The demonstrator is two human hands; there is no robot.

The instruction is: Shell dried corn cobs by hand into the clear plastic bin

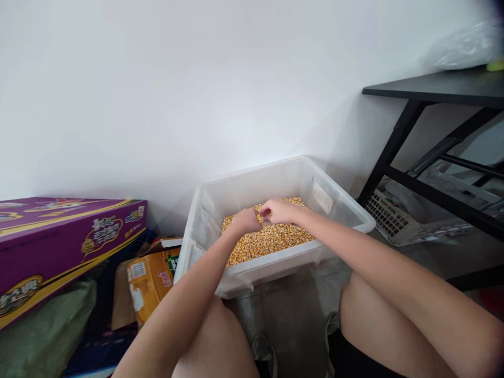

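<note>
A translucent white plastic bin (271,258) stands on the floor against the wall, holding a layer of yellow corn kernels (271,241). My left hand (247,220) is inside the bin over the kernels, seen from its back, with most of its fingers hidden. Close beside it, my right hand (279,211) has curled fingers, thumb and forefinger bent into a loop. Kernels show in the narrow gap between the two hands. Whatever the fingers hold is too small or too covered to make out.
At left lie a purple printed box (74,236), an orange carton (151,278) and a greenish bag (59,331). A black table (433,86) stands at right, a plastic bag (468,47) on top and a white crate (394,218) beneath. My knees flank the bin's front.
</note>
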